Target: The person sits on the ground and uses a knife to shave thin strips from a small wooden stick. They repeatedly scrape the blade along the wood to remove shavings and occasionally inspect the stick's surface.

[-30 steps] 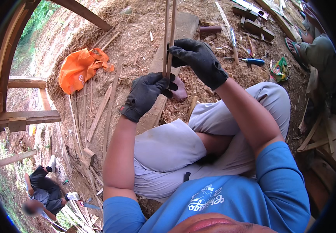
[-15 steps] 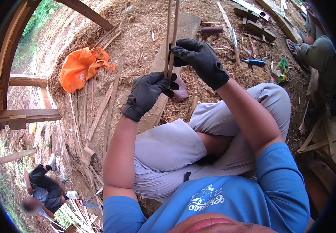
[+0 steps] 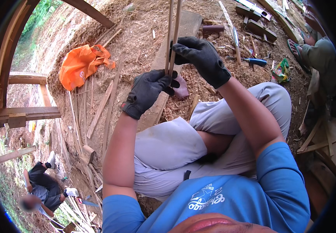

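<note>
1. The wooden plank (image 3: 183, 29) lies on the sawdust-covered ground, under two thin sticks (image 3: 172, 35) that stand nearly upright.
2. The right hand (image 3: 201, 58), gloved, is closed around the sticks, higher up.
3. The left hand (image 3: 148, 91) grips their lower ends, just beneath.
4. An orange bag (image 3: 80, 64) lies well apart; its contents are hidden.

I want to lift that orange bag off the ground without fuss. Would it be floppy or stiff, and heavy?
The orange bag lies crumpled and flattened on the sawdust-covered ground, so it would probably sag and fold when lifted. It looks thin and nearly empty, so likely light. Its glossy skin may slip in gloves.
</note>
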{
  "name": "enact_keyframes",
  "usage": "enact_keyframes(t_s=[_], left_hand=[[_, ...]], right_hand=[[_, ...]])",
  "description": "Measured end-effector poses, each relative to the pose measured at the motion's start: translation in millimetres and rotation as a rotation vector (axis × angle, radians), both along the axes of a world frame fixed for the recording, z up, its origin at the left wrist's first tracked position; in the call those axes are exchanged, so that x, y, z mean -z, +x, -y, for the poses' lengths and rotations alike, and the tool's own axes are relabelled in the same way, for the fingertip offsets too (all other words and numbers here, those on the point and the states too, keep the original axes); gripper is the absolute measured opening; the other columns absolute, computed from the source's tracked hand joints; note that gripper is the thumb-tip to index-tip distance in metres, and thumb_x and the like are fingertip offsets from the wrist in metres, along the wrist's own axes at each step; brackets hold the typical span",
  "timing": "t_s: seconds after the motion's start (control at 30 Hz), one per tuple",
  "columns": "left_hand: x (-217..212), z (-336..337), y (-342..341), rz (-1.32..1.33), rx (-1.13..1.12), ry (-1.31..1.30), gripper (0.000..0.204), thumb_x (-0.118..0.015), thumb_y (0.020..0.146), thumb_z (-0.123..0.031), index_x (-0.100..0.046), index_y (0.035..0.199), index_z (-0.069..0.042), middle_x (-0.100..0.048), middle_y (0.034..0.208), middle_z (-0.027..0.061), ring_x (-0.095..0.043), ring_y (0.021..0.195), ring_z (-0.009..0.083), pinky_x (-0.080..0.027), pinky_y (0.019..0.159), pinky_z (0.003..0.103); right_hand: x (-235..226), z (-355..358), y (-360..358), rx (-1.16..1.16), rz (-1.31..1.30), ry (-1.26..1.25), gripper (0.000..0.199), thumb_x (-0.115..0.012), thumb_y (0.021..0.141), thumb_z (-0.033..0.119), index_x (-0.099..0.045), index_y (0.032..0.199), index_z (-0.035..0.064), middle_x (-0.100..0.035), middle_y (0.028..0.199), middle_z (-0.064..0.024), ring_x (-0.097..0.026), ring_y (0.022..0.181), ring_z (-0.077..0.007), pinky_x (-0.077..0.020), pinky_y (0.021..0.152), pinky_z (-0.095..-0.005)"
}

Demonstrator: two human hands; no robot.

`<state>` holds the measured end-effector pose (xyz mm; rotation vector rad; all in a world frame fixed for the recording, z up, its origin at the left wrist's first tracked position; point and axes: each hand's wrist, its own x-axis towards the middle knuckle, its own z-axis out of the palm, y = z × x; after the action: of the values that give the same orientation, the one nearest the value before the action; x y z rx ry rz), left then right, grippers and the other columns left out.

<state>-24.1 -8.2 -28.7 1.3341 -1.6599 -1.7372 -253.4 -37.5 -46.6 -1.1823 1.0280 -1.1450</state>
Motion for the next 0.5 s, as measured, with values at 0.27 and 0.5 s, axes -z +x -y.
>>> enact_keyframes(t_s=[0.27,0.5], left_hand=[[-4.7,-0.3,-2.7,0.014,-0.041,0.006,0.032,-0.057,0.110,-0.018,-0.070,0.130,0.003,-0.078,0.105,0.0110,-0.074,0.092,0.0168,-0.060,0.083,0.031],[-6.4,0.3,-2.7,0.071,-0.031,-0.026,0.030,-0.058,0.109,-0.016,-0.071,0.128,0.003,-0.078,0.104,0.0109,-0.074,0.090,0.0171,-0.060,0.082,0.031]], right_hand=[[7.4,1.1,-0.8,-0.037,0.182,0.059,0.040,-0.062,0.102,0.021,-0.068,0.130,-0.0075,-0.077,0.109,-0.0149,-0.076,0.096,-0.0199,-0.0604,0.089,-0.0335],[10.5,3.7,-2.2,-0.078,0.236,0.080,0.040,-0.059,0.101,0.017,-0.067,0.132,-0.0075,-0.076,0.115,-0.0170,-0.077,0.102,-0.0222,-0.0608,0.092,-0.0346]])
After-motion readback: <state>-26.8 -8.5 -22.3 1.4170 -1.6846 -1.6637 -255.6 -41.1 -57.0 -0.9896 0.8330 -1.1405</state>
